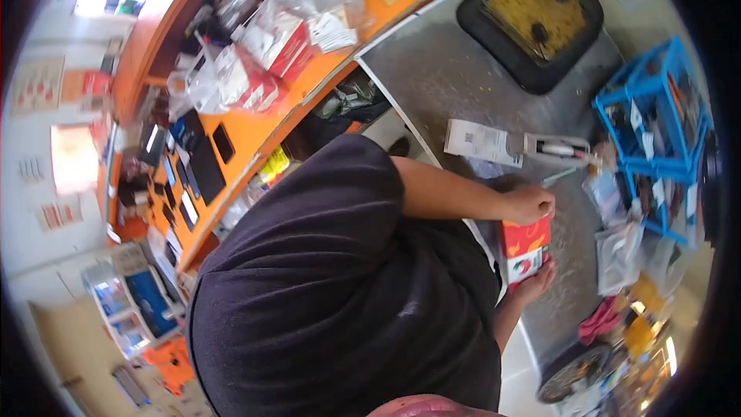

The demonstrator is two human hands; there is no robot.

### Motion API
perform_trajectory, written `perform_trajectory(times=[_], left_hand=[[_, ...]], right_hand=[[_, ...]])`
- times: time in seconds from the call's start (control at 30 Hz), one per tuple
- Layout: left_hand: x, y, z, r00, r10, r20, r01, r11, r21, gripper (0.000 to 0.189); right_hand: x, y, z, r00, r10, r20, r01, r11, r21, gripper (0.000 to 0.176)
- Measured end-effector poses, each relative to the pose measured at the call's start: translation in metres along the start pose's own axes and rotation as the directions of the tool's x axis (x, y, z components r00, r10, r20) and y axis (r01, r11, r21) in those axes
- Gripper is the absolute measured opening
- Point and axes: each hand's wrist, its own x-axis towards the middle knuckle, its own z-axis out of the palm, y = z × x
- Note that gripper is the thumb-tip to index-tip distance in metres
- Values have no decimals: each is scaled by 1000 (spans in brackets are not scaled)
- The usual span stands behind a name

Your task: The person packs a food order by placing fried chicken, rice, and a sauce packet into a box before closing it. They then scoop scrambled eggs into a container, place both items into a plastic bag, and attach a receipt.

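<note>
A small red cardboard box (pixel 527 241) with yellow-orange markings and a white panel is between my two hands, above the grey worktop. My left hand (pixel 531 205) is closed at the box's upper end, fingers curled, with the fingertips partly hidden. Around the lower end wraps my right hand (pixel 534 284), holding the box from beneath. Close to my left hand lie a white printed carton (pixel 483 143) and a clear plastic pack (pixel 552 147) with dark slim items inside. A thin pale stick (pixel 559 177) rests beside them.
The grey worktop (pixel 571 262) carries a black tray (pixel 590 27) with a yellowish base. Blue racks (pixel 644 127) and clear plastic bags (pixel 620 259) line its far side. Behind me, an orange desk (pixel 231 127) holds boxes, bags and phones. A wheel-like object (pixel 575 374) sits lower right.
</note>
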Motion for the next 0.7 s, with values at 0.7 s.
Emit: perform_trajectory(times=[0.7], left_hand=[[-588,-7,-429,466,-98,-880,124,991,-45,21]], right_hand=[[-364,112,518,-311,353,882,297,918,-262,36]])
